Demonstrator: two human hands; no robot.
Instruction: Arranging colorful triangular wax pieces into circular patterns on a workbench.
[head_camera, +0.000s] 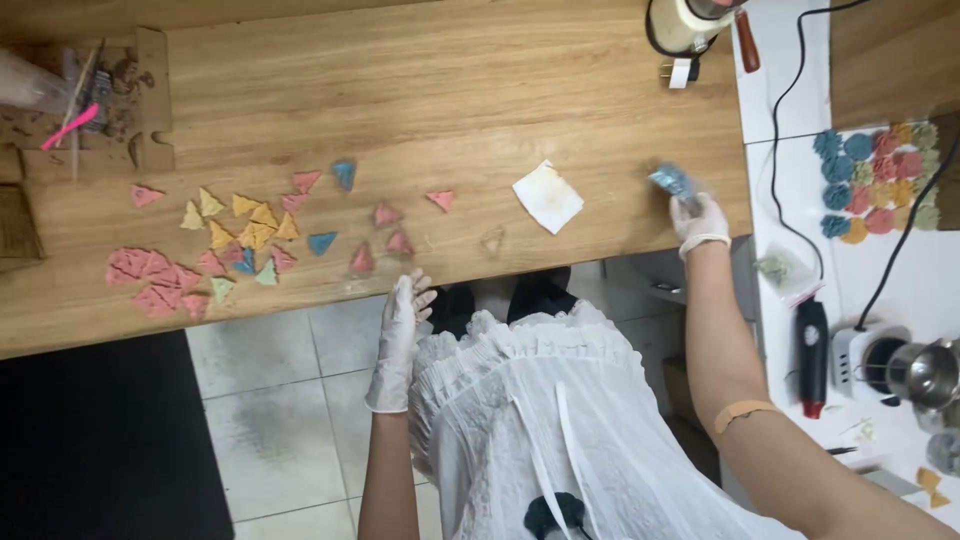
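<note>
While the gloved right hand (698, 218) pinches a small blue piece (671, 180) right of the white paper square (547, 196), the left hand (402, 322), open and empty, should steady the counter (420, 90) edge.

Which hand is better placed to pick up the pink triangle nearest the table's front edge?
Left, probably. The left hand rests empty at the table edge, just beside that pink triangle. The right hand is far along the table and already holds a small blue piece.
</note>
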